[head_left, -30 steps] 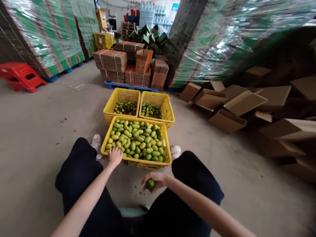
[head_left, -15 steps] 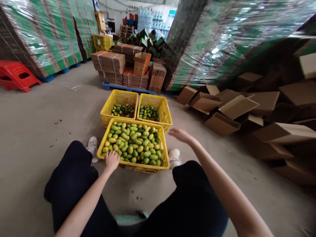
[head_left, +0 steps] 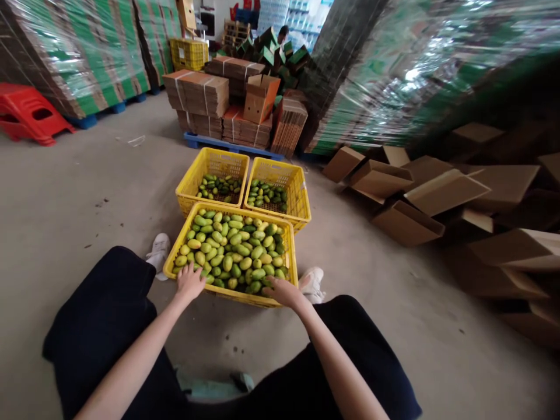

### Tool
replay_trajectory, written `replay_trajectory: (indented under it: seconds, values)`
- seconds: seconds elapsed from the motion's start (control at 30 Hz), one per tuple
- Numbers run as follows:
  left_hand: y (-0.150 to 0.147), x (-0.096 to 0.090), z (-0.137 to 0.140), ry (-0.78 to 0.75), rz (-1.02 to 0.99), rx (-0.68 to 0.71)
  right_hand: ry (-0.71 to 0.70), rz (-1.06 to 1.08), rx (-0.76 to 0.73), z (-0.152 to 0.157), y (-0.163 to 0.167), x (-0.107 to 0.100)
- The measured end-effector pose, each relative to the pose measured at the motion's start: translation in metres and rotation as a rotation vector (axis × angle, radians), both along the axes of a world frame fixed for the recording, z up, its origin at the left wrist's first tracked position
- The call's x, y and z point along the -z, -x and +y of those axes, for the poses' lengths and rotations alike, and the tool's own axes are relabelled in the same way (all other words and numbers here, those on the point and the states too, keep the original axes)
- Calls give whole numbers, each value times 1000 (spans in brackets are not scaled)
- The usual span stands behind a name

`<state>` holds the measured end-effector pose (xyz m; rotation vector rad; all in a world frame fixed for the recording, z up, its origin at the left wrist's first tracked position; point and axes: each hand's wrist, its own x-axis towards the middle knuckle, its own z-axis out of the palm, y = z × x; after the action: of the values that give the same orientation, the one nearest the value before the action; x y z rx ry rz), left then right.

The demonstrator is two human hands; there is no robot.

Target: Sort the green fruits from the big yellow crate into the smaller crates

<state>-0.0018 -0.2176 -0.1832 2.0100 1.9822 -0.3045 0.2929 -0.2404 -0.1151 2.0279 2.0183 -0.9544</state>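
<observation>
Green fruits (head_left: 227,263) lie just beneath left fingers (head_left: 188,273) and right fingers (head_left: 275,285).

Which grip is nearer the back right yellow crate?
Right. The right grip is at the front crate's near edge, roughly in line with the back right crate; the left grip is farther left along that edge.

1. Dull grey-brown concrete floor (head_left: 114,192), marked by small dark specks.
2. On the left, a red plastic stool (head_left: 32,116) stands near tall green-and-brown stacks wrapped in clear film (head_left: 87,55), raised on blue pallets (head_left: 85,122).
3. Farther back, strapped bundles of flat brown cardboard (head_left: 199,93) sit on a low blue pallet (head_left: 234,145); beyond, a white wall (head_left: 224,10).
4. On the right, open brown cardboard boxes (head_left: 446,192) lie heaped in dimmer light.
</observation>
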Motion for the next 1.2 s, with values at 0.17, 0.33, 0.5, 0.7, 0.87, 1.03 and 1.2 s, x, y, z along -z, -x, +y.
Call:
replay_trajectory:
  seconds: [0.17,0.33,0.5,0.7,0.87,1.03,1.2]
  values:
    - [2,-4,5,83,-12,-9,2,-107,-82,-1,9,7]
    - [4,-4,6,102,-94,-17,-3,-219,-58,20,8,16]
    - [4,-4,4,74,-102,-41,-5,-289,-8,34,19,27]
    - [1,-7,2,63,-58,8,-52,-317,-31,26,29,27]
    - [4,-4,2,65,-78,29,-153,-80,224,22,22,19]
    - [6,1,3,17,-51,43,-263,953,809,20,6,-16]
    - [4,3,-3,10,-60,41,-186,1724,1070,7,-10,-53]
